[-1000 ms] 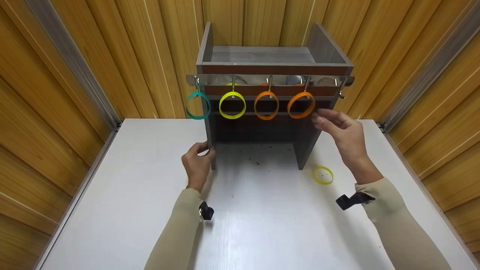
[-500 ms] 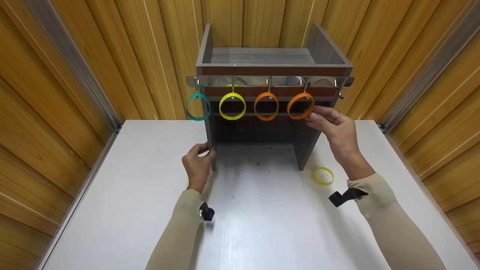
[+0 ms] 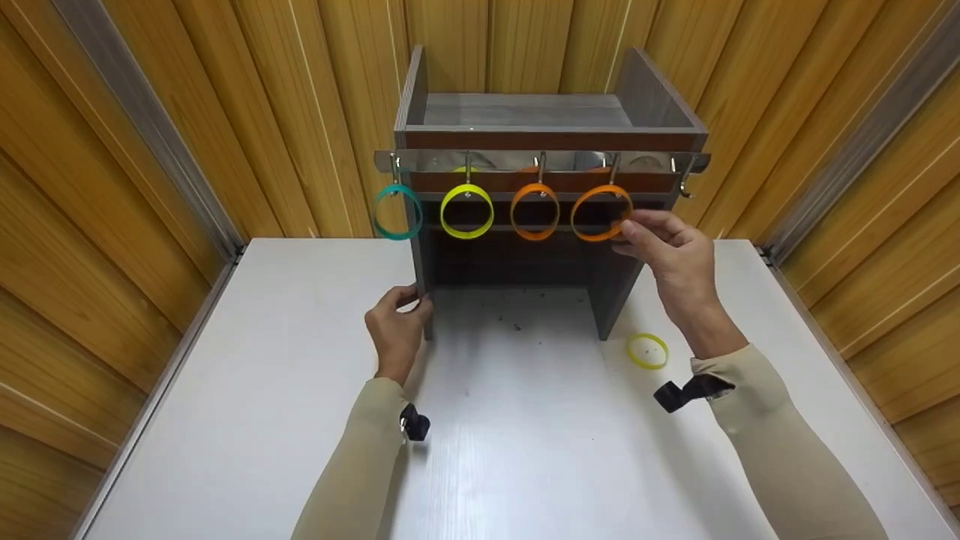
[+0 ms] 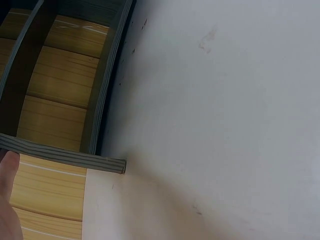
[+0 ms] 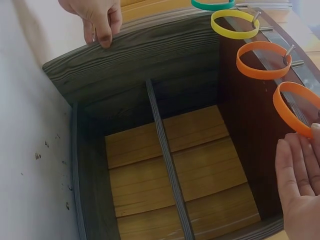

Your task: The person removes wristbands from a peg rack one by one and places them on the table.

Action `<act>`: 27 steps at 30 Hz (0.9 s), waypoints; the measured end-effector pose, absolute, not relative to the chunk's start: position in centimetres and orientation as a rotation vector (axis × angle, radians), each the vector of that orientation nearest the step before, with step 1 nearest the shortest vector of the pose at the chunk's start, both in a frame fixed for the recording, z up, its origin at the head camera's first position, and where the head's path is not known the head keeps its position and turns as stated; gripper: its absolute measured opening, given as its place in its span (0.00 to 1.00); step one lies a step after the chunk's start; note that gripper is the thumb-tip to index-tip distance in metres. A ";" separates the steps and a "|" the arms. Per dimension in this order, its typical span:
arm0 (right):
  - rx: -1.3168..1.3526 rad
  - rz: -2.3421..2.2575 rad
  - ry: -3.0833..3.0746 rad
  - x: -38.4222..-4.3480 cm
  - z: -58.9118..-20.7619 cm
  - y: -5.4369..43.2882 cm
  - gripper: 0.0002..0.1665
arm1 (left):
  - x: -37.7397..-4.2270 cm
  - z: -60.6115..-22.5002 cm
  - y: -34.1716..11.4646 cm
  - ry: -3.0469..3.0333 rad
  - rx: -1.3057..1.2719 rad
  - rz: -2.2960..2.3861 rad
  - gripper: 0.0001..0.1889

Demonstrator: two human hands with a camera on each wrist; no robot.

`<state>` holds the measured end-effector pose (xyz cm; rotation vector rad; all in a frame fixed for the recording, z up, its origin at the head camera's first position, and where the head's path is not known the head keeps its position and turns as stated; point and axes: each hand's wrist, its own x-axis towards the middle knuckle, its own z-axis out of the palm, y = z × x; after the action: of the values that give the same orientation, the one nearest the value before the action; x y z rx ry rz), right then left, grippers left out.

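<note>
My right hand (image 3: 671,259) pinches the lower right edge of an orange silicone wristband (image 3: 576,217), which hangs from a hook on a metal rail (image 3: 502,160). In the right wrist view that orange band (image 5: 289,111) is between thumb and fingertips. Another orange band (image 3: 514,217), a yellow band (image 3: 444,225) and a teal band (image 3: 379,217) hang on the hooks to its left. My left hand (image 3: 394,330) grips the front edge of the grey wooden rack's left side panel (image 3: 421,262), with the thumb inside; the left wrist view shows only part of this hand (image 4: 7,195).
A yellow-green band (image 3: 632,360) lies on the white table (image 3: 510,450) right of the rack. The rail's far-right hook (image 3: 685,184) carries no band. Dark specks (image 3: 516,327) dot the tabletop before the rack. Wood-patterned walls (image 3: 300,112) enclose the table.
My right hand has moved slightly left and taken hold of the rightmost orange band, which has turned a little to face forward. The left hand stays on the side panel.
</note>
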<state>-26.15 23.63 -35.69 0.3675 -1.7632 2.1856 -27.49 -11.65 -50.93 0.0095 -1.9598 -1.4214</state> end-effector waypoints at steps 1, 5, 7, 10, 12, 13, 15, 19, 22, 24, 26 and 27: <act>0.367 2.181 -1.760 -26.1 -35.6 23.6 0.09 | -27.5 -50.9 -11.6 -1.960 0.012 -1.419 0.09; 0.370 2.170 -1.743 -25.9 -35.3 23.7 0.08 | -27.5 -50.9 -11.6 -1.958 0.021 -1.426 0.09; 0.379 2.176 -1.722 -25.8 -35.0 23.7 0.08 | -27.5 -50.9 -11.6 -1.958 0.025 -1.433 0.10; 0.393 2.184 -1.685 -25.6 -34.8 23.7 0.08 | -27.6 -50.9 -11.6 -1.958 0.021 -1.437 0.09; 0.405 2.191 -1.655 -25.5 -34.6 23.7 0.08 | -27.5 -50.9 -11.6 -1.956 0.018 -1.439 0.09; 0.412 2.195 -1.639 -25.5 -34.5 23.6 0.09 | -27.5 -51.0 -11.6 -1.954 0.018 -1.439 0.09; 0.426 2.204 -1.604 -25.4 -34.2 23.5 0.09 | -27.5 -51.0 -11.6 -1.952 0.016 -1.440 0.09; 0.445 2.211 -1.559 -25.2 -33.8 23.4 0.09 | -27.5 -51.0 -11.7 -1.949 0.013 -1.433 0.09; 0.448 2.211 -1.543 -25.0 -33.6 23.4 0.10 | -27.4 -50.9 -11.7 -1.946 0.009 -1.430 0.09; 0.451 2.214 -1.532 -24.8 -33.4 23.5 0.10 | -27.4 -50.9 -11.6 -1.944 0.010 -1.436 0.09; 0.459 2.217 -1.520 -24.6 -33.3 23.6 0.10 | -27.4 -50.9 -11.6 -1.946 0.018 -1.445 0.09; 0.464 2.219 -1.514 -24.5 -33.2 23.7 0.10 | -27.4 -50.9 -11.6 -1.946 0.022 -1.452 0.09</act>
<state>-24.49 23.66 -33.24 0.4644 -1.5137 2.2188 -27.44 -11.62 -50.85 0.0221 -1.9459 -1.4517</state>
